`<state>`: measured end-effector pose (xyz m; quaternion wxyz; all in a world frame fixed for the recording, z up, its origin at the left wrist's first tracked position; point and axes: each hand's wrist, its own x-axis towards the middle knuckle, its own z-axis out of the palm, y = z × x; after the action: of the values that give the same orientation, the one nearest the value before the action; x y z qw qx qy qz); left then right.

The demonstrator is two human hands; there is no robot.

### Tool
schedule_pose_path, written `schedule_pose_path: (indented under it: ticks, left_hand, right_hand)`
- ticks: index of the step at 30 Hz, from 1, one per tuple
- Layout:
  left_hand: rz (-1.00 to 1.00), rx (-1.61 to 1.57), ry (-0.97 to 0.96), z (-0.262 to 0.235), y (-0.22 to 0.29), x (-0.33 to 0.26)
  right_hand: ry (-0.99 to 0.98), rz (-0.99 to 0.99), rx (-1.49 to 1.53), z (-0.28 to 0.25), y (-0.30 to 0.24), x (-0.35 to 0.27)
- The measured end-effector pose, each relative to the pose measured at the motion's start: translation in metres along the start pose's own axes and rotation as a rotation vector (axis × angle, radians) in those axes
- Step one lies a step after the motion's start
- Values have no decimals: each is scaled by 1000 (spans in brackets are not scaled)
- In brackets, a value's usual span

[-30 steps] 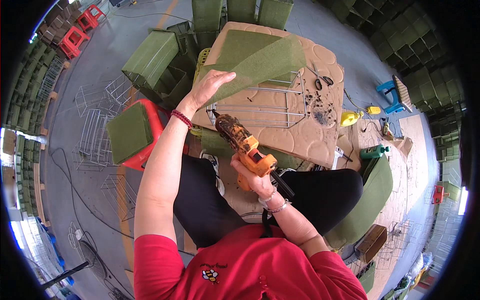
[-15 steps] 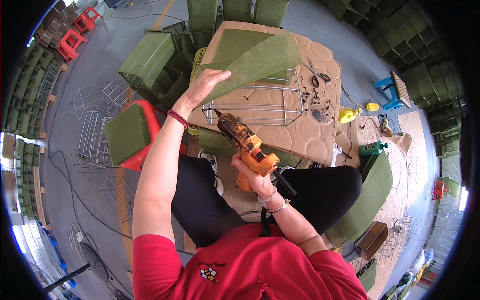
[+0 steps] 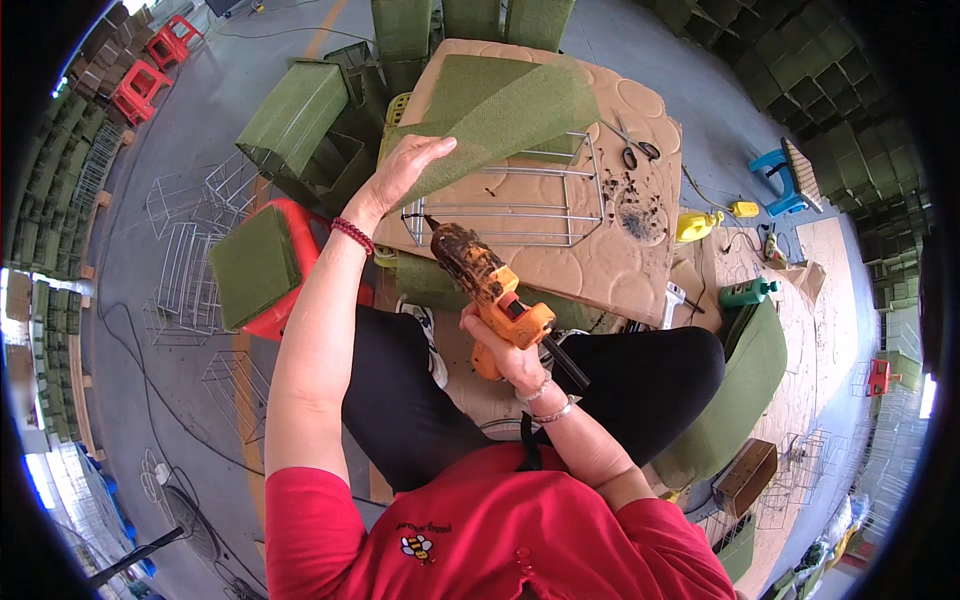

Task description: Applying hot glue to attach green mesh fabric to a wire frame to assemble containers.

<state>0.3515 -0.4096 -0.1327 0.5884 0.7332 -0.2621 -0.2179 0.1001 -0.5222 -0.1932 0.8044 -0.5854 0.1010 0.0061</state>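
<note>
My right hand (image 3: 508,345) is wrapped round the handle of an orange glue gun (image 3: 515,312), its front end smeared black and a black glue stick poking out at the back. The gun's nozzle is at the near left corner of a wire frame (image 3: 520,210) lying on the table. My left hand (image 3: 408,170) pinches the near edge of a sheet of green woven fabric (image 3: 520,110) and holds it raised and folded back. Part of the fabric lies under the wire frame's far side.
The table carries a cardboard sheet (image 3: 630,270) with scissors (image 3: 630,150) and black glue crumbs. Green fabric boxes (image 3: 300,110) stand at the left beside a red stool (image 3: 300,240). A yellow bottle (image 3: 697,226) and a green bottle (image 3: 748,292) are at the right.
The glue gun has shifted very slightly left and up along the frame's corner. My left hand still holds the fabric, moved a little left.
</note>
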Motion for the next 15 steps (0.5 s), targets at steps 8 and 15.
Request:
schedule_pose_path:
  ticks: [8,15]
  left_hand:
    - [3,3,-1,0,3,-1]
    - [24,-34,21,1,-4,0]
  right_hand:
    - [5,-29,-7,-8,11,2]
    - [50,-18,26,-8,2,-2]
